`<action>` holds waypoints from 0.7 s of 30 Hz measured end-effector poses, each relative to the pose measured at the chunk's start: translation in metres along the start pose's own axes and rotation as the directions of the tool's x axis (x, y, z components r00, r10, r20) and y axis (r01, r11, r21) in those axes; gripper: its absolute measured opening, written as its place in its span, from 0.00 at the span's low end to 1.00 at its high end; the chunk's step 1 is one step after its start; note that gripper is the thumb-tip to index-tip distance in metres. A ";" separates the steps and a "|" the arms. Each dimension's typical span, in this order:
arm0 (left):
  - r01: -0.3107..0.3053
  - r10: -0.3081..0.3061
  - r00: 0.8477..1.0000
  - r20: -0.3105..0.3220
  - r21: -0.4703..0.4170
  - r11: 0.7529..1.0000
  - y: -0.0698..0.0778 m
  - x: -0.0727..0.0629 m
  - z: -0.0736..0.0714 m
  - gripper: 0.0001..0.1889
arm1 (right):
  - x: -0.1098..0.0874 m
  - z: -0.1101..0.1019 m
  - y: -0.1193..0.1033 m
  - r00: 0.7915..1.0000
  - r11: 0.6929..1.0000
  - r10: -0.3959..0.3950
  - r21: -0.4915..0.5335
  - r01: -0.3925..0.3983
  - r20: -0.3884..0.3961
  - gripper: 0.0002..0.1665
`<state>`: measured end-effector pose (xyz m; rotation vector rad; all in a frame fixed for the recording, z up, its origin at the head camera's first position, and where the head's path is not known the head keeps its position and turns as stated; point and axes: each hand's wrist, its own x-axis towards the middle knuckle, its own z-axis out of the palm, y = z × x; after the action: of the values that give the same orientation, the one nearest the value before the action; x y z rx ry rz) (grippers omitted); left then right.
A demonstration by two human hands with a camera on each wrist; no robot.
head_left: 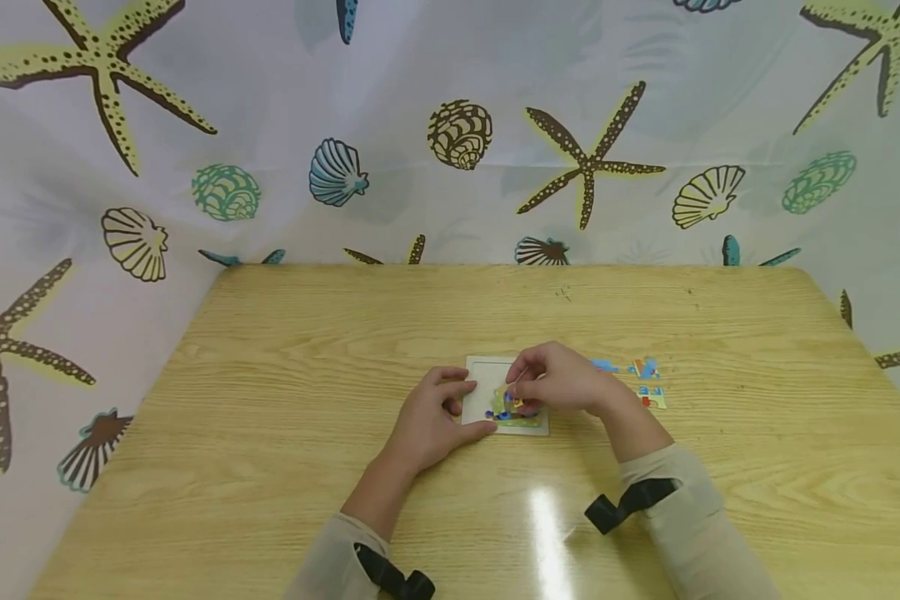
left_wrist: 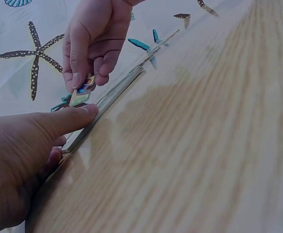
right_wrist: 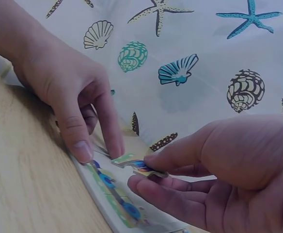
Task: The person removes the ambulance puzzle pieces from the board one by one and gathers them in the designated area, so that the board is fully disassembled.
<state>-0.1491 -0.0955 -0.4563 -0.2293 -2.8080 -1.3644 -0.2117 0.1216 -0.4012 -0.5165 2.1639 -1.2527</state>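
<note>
A small white puzzle board (head_left: 483, 373) lies flat on the table, its lower part filled with joined pieces in a green strip with blue wheels (right_wrist: 113, 191). My left hand (head_left: 437, 417) grips the board's left side, thumb along the near edge and fingers at the side. Over the board, my right hand (head_left: 558, 379) pinches a jigsaw piece (right_wrist: 137, 164) between thumb and fingers. That piece is green, blue and yellow, and is tilted close above the board in the right wrist view. The right fingers hide part of the board in the head view.
Several loose jigsaw pieces (head_left: 647, 368) lie on the wooden table (head_left: 307, 358) to the right of the board, partly behind the right forearm. A curtain (head_left: 390, 75) printed with shells and starfish hangs around the table's back and sides.
</note>
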 end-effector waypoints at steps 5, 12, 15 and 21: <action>0.004 -0.004 1.000 -0.001 0.000 1.000 0.000 0.000 0.000 0.33 | -0.005 -0.009 0.000 1.000 1.000 0.025 0.003 -0.025 0.005 0.08; 0.017 -0.017 1.000 0.003 -0.010 1.000 0.002 0.000 -0.001 0.33 | -0.013 -0.021 -0.001 0.999 0.997 0.049 -0.069 -0.047 0.024 0.07; 0.027 -0.027 1.000 0.005 -0.007 1.000 0.003 0.000 -0.001 0.33 | -0.017 -0.025 0.000 0.997 0.992 0.065 -0.108 -0.059 0.049 0.08; 0.015 -0.016 1.000 0.005 0.012 1.000 0.002 -0.001 0.000 0.33 | -0.023 -0.034 0.005 0.991 0.979 0.093 -0.189 -0.074 0.093 0.08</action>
<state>-0.1477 -0.0943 -0.4547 -0.2115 -2.8272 -1.3513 -0.2167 0.1592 -0.3858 -0.5463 2.2036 -0.9646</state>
